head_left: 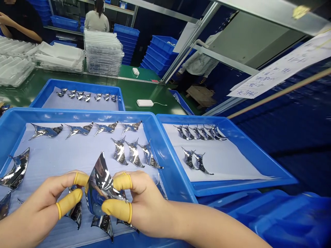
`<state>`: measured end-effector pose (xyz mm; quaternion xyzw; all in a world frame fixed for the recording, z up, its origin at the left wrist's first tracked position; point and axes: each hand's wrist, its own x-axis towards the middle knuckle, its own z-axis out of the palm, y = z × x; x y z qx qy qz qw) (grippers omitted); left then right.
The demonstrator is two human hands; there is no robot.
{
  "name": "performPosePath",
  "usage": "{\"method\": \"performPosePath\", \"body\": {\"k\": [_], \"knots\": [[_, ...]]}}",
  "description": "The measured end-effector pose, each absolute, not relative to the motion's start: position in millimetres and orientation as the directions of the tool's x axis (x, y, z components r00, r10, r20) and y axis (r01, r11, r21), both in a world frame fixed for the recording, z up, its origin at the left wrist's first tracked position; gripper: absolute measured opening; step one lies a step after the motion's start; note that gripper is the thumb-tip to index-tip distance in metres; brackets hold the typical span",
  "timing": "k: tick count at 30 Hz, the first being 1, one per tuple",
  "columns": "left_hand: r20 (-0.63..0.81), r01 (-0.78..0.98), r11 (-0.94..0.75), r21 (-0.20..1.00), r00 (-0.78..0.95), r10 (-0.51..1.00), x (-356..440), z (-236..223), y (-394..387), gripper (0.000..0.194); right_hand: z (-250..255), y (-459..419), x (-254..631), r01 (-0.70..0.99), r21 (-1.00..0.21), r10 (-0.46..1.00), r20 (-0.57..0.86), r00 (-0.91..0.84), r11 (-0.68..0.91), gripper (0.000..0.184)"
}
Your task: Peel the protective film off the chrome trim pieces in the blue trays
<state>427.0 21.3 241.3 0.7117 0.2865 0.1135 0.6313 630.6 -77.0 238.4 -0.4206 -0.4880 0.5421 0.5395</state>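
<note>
A shiny chrome curved metal piece with pointed corners is pinched between the thumb and forefinger of my right hand, raised over the near blue tray. My left hand is at the left of this piece, thumb and forefinger apart. Its forefinger tip meets or nearly meets the left edge; the thumb tip stands slightly off. Yellow finger cots cover these fingertips on both hands. Similar chrome pieces, such as one in the back row, lie on the tray's white liner. Some are partly hidden behind my hands.
A right-hand blue tray and a far blue tray hold more chrome pieces. Stacked clear plastic trays stand on the green table near a white box with a cable. Other people are beyond. Written paper sheets hang at right.
</note>
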Motion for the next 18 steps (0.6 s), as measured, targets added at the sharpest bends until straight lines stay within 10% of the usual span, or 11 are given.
{"method": "performPosePath", "body": {"k": [18], "knots": [[-0.329, 0.391, 0.007, 0.920, 0.764, 0.555, 398.4, 213.7, 12.8, 0.026, 231.5, -67.8, 638.6, -0.625, -0.753, 0.972, -0.229, -0.045, -0.207, 0.025]]}}
